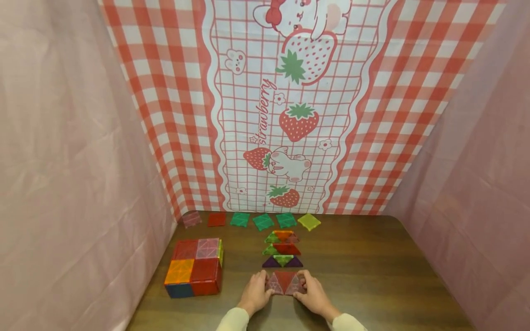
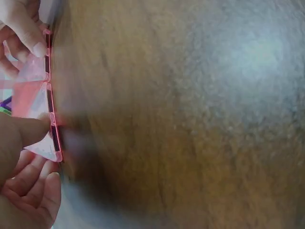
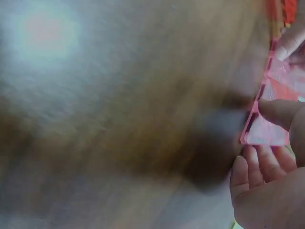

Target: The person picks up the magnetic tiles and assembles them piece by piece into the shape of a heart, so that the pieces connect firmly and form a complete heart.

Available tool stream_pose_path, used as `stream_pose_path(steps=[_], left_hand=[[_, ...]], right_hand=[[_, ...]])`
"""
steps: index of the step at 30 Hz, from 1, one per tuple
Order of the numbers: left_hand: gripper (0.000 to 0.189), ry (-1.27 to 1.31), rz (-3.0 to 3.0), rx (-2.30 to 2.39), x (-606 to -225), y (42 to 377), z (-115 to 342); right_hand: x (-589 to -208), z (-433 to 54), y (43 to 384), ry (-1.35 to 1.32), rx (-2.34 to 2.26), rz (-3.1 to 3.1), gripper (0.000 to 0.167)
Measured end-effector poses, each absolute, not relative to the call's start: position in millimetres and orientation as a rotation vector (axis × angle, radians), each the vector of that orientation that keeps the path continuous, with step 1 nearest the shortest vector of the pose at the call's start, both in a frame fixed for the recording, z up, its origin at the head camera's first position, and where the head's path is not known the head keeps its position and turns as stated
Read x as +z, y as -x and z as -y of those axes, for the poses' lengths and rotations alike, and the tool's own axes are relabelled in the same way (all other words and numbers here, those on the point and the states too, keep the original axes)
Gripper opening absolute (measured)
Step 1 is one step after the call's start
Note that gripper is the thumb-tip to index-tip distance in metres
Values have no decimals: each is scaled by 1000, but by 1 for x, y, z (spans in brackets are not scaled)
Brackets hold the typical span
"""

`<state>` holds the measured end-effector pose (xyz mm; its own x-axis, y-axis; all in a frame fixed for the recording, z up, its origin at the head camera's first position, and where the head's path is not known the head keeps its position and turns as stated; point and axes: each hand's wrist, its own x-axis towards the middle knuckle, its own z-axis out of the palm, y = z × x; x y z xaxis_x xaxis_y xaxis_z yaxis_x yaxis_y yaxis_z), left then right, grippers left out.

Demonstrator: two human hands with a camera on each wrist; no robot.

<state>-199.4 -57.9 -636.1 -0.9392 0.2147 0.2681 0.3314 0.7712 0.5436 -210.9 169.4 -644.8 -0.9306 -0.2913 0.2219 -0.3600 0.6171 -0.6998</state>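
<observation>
Between my two hands is a flat row of see-through magnetic tiles: a red triangle (image 1: 284, 278) with a pink triangle on each side. My left hand (image 1: 256, 290) pinches the left pink triangle (image 2: 42, 147), its thumb on the near edge. At the other end, my right hand (image 1: 313, 295) pinches the right pink triangle (image 3: 267, 130) the same way. Just beyond stand three short rows of triangles: a purple and green row (image 1: 283, 260), a green and red row (image 1: 285, 249), and a green, orange and pink row (image 1: 284, 236).
A block of square tiles (image 1: 205, 271) in red, pink, orange and blue stands at the left. Along the back lie several loose squares, among them a red one (image 1: 216, 219) and a yellow-green one (image 1: 309, 222). A checked cloth (image 1: 269, 138) hangs behind the wooden table (image 1: 372, 266).
</observation>
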Motion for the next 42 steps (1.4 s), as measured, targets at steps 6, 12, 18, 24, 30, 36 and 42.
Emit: stream_pose_path(steps=[6,12,18,24,30,36,42], left_hand=[[30,452,2689,-966,-633,208,57],[16,457,2659,-853,-630,214,56],[11,444,2655,-846,-629,215,55],[10,436,2662,-840,-630,215,54],[11,442,2667,-811,-632,216,54],[14,464,2677,-695,-634,218,55],[14,456,2683,-598,-629,218,56]], right_hand=[[-637,-172,227,-549,1274,2666,28],[-631,-171,236,-555,1219,2638,22],[-633,-171,236,-521,1137,2669,17],[-639,-171,234,-454,1063,2718,13],[-642,-173,233,-458,1041,2728,15],[-642,-181,235,-322,960,2704,27],[-617,-211,269,-164,841,2613,30]])
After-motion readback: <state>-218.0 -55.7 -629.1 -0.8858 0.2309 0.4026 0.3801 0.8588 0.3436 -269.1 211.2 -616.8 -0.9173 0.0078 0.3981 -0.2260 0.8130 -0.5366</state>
